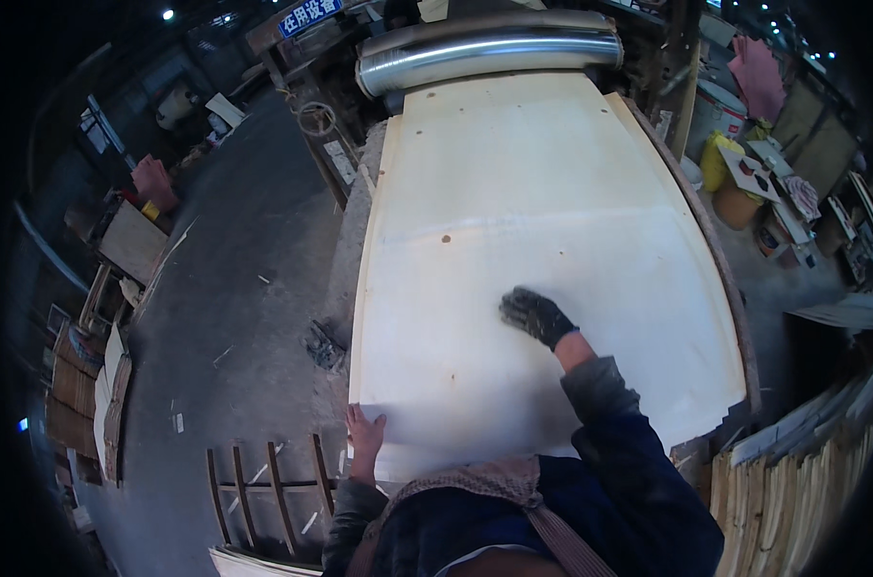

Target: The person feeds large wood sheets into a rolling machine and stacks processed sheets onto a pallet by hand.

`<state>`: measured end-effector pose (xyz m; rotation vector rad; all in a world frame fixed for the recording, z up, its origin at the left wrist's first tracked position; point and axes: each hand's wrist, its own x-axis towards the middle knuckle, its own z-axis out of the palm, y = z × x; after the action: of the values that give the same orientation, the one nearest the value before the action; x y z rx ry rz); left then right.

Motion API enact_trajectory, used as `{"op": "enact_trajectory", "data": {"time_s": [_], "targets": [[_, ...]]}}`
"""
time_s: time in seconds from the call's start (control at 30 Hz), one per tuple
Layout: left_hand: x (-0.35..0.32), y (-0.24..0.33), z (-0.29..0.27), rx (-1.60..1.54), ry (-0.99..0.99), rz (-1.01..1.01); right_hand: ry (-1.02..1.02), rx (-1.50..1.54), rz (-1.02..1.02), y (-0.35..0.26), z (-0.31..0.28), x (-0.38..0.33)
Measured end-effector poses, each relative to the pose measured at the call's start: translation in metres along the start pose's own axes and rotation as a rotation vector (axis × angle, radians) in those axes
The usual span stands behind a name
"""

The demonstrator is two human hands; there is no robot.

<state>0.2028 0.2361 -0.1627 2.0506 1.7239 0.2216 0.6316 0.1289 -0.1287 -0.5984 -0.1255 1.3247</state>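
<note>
A large pale wood veneer sheet (513, 183) with a few small brown knots lies in front of me, its far end at a shiny metal roller (494, 60). My left hand (365, 433) is bare and rests at the sheet's near left edge, thumb apart from the fingers. Over the middle of the sheet, my right hand (534, 315) wears a dark glove with a pale smear; it lies flat on the surface with nothing visible in it. More sheet edges show beneath along both sides.
A handwheel (316, 118) sits on the machine frame to the left of the roller. Dark metal bars (268, 490) stand low at my near left. Stacked veneer (802, 481) is at the near right. Buckets and a yellow bag (717, 162) stand farther right. Board stacks (114, 404) line the left.
</note>
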Motion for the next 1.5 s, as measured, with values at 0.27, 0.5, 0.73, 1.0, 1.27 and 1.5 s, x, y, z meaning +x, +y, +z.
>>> {"op": "enact_trajectory", "data": {"time_s": [0.27,0.5,0.73,1.0,1.27,1.5], "targets": [[-0.009,0.018,-0.058,-0.371,-0.030,0.317,0.081,-0.114,0.294,0.095,0.023,-0.181],[-0.018,0.041,-0.113,-1.005,-0.299,0.261,0.229,-0.097,0.345,0.152,0.014,-0.263],[-0.043,0.091,-0.180,-1.326,-0.395,0.212,0.238,-0.668,-0.040,0.157,-0.024,-0.281],[0.013,0.052,-0.128,-1.046,-0.221,0.045,0.465,-0.117,0.005,0.088,0.048,-0.213],[-0.017,0.015,0.005,0.084,-0.048,0.168,0.250,0.060,-0.155,0.032,-0.006,-0.050],[-0.017,0.008,0.005,-0.032,-0.058,0.053,0.167,0.093,-0.272,0.013,-0.004,0.024]]}}
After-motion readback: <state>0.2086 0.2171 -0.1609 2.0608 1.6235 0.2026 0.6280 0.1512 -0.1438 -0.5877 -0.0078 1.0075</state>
